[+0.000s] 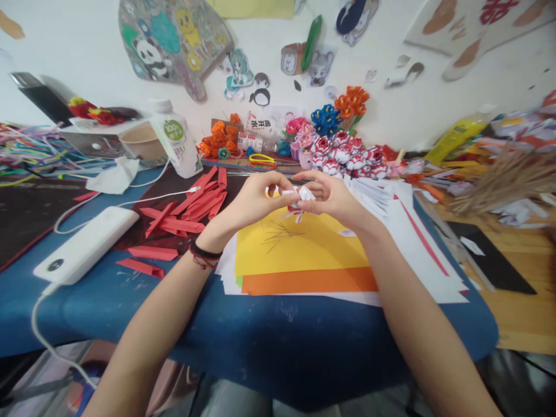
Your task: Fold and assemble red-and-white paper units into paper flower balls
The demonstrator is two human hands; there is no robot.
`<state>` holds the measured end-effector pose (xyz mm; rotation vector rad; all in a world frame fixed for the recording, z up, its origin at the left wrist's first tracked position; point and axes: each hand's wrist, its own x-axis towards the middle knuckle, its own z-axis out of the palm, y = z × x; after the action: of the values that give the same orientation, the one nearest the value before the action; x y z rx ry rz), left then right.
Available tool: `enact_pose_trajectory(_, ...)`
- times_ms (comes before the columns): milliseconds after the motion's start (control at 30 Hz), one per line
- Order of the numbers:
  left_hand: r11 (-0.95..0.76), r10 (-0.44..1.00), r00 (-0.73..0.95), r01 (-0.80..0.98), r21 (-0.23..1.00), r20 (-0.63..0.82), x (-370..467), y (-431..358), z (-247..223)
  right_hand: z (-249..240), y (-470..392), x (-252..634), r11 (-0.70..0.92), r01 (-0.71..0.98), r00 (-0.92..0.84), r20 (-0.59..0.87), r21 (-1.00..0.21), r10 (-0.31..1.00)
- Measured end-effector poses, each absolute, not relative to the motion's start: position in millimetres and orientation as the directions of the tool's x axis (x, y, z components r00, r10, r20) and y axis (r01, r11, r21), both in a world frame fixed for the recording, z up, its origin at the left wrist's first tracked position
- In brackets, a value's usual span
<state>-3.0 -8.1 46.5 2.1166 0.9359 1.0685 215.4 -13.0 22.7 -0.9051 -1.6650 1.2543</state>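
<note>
My left hand (263,196) and my right hand (330,196) meet above the paper stack, fingertips pinched on a small white and red folded paper piece (306,198). Thin white strips hang from its underside, and the fingers hide part of it. Under the hands is a yellow sheet (304,249) with an orange sheet (308,281) showing at its front edge. Thin wire-like pieces (278,234) lie on the yellow sheet. Folded red paper strips (200,202) are piled left of my left hand.
A white power bank (87,246) with cables lies at the left. Behind stand a white bottle (177,142), red and white paper flowers (343,153) and blue flowers (325,120). White strips (371,197) lie right of my right hand. A black flat piece (493,260) is further right.
</note>
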Motion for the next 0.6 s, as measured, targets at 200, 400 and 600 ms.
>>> enact_pose_trajectory(200,-0.609,0.78,0.441,0.369,0.702,0.445,-4.2,-6.8,45.1,25.9,-16.0,215.5,0.25,0.101,-0.425,0.185,-0.963,0.886)
enact_pose_trajectory(400,-0.626,0.771,0.454,0.415,0.66,0.446,-2.4,-6.7,43.2,24.7,-14.8,216.5,0.345,0.158,-0.411,0.256,-0.925,0.875)
enact_pose_trajectory(600,-0.628,0.774,0.445,0.446,0.638,0.451,-1.7,-5.3,37.9,25.7,-15.6,213.4,0.377,0.171,-0.375,0.294,-0.91,0.879)
